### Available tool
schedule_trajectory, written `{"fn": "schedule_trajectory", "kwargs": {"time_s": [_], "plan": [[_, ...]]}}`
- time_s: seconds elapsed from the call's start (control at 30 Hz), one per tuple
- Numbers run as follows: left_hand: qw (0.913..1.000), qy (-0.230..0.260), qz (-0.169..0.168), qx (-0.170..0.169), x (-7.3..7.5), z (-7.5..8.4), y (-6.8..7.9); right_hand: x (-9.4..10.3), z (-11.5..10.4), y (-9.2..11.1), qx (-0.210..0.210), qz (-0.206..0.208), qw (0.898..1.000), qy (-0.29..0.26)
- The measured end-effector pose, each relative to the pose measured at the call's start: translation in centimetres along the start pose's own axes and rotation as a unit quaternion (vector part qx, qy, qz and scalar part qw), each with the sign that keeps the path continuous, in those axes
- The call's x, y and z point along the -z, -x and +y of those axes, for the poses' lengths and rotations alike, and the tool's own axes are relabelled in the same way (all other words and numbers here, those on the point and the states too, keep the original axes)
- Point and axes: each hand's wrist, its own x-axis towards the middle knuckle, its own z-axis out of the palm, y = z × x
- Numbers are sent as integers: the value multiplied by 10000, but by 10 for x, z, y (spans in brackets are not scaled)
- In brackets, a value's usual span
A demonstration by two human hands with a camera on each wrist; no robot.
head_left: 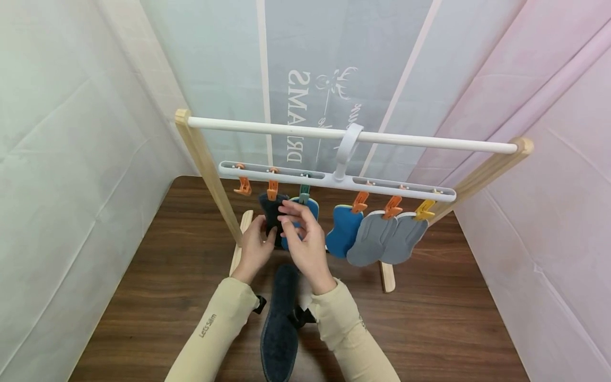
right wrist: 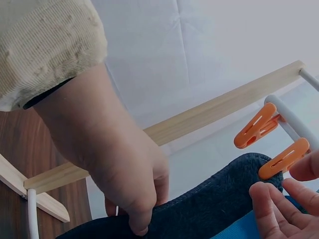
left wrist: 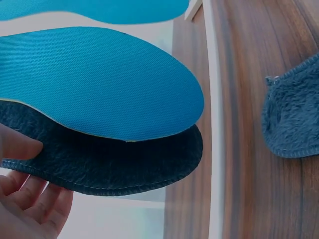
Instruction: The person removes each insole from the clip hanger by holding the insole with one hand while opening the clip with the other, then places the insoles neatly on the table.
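Observation:
A dark fuzzy insole (head_left: 271, 213) hangs by its top end from an orange clip (right wrist: 284, 158). My left hand (head_left: 255, 248) pinches its edge lower down, thumb on one face and fingers on the other, as the left wrist view shows (left wrist: 35, 179). Beside the clip, my right hand (head_left: 307, 244) has its fingers loosely bent, near the insole's top, with nothing seen between them. Behind that hand, a blue insole (left wrist: 114, 84) hangs from a green clip (head_left: 304, 194), partly hidden. A second dark fuzzy insole (head_left: 280, 329) lies on the floor between my forearms.
The white hanger (head_left: 336, 180) hooks over a white rail (head_left: 267, 127) on wooden posts (head_left: 207, 170). An unused orange clip (head_left: 244, 185) hangs at its left end. Rightward hang another blue insole (head_left: 345, 228) and two grey insoles (head_left: 371, 239). Curtains surround the wooden floor (head_left: 429, 318).

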Motion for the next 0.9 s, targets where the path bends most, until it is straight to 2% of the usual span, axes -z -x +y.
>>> {"fn": "schedule_trajectory", "kwargs": {"time_s": [0.27,0.47,0.9], "plan": [[9992,-100,-26,-396,0,-7,4,-2,0,-1,45,41,10000,12],[9990,-143,-127,-405,3,-9,7,-3,0,-1,78,143,9999,19],[9986,-395,-95,-327,10,-7,18,-9,-7,-1,631,204,9974,288]]}}
